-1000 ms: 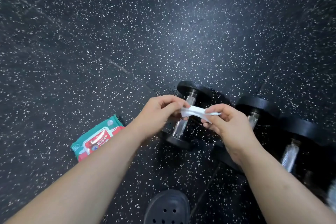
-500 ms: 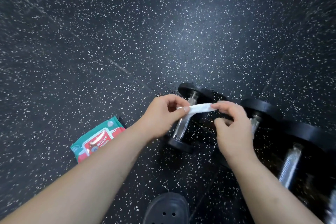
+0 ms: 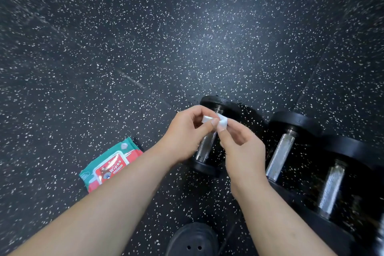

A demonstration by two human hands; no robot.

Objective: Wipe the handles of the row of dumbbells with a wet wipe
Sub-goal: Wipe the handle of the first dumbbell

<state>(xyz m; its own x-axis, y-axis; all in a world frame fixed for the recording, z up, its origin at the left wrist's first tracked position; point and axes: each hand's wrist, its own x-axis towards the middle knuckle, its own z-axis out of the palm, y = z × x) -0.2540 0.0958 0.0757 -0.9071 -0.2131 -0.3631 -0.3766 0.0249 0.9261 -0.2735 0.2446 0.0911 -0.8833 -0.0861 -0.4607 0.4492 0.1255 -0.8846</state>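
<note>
A small folded white wet wipe [image 3: 220, 121] is pinched between both hands above the floor. My left hand [image 3: 187, 134] holds its left end with thumb and fingers; my right hand [image 3: 239, 147] pinches its right end. Below them lies the leftmost dumbbell [image 3: 205, 145], black heads and a knurled metal handle partly hidden by my hands. To its right lie a second dumbbell [image 3: 280, 154] and a third dumbbell [image 3: 332, 187], side by side in a row running off the right edge.
A green and red pack of wipes [image 3: 110, 167] lies on the speckled black rubber floor [image 3: 187, 37] left of my left forearm. A dark perforated shoe [image 3: 192, 239] shows at the bottom edge.
The wipe was stretched long between my hands; now it is folded much shorter and my hands have come close together above the leftmost dumbbell.
</note>
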